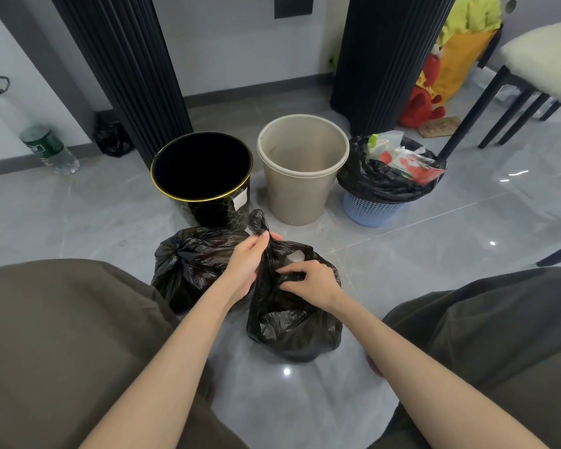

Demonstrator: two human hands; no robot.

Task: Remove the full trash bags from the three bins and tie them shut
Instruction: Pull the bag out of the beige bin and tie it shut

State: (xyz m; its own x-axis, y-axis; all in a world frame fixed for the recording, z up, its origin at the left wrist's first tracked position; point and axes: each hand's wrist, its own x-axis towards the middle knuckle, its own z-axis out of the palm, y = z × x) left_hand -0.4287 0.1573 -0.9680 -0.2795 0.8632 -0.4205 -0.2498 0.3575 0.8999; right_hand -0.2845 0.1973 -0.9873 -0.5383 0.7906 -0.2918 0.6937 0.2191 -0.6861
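Note:
Three bins stand in a row on the floor. The black bin [201,176] with a gold rim on the left and the beige bin [300,176] in the middle hold no bag. The blue mesh bin [371,210] on the right holds a black bag [379,181] full of wrappers. A tied black bag [188,264] lies before the black bin. Beside it stands a second black bag [289,322]. My left hand [248,260] grips its twisted neck under the knot. My right hand [308,280] pinches the plastic lower down.
Two dark ribbed pillars [120,69] rise behind the bins. A plastic bottle [47,149] and a small black bag [112,137] lie at the left wall. A chair [538,59] with black legs stands at the right, soft toys [447,69] behind it. My knees frame the bags.

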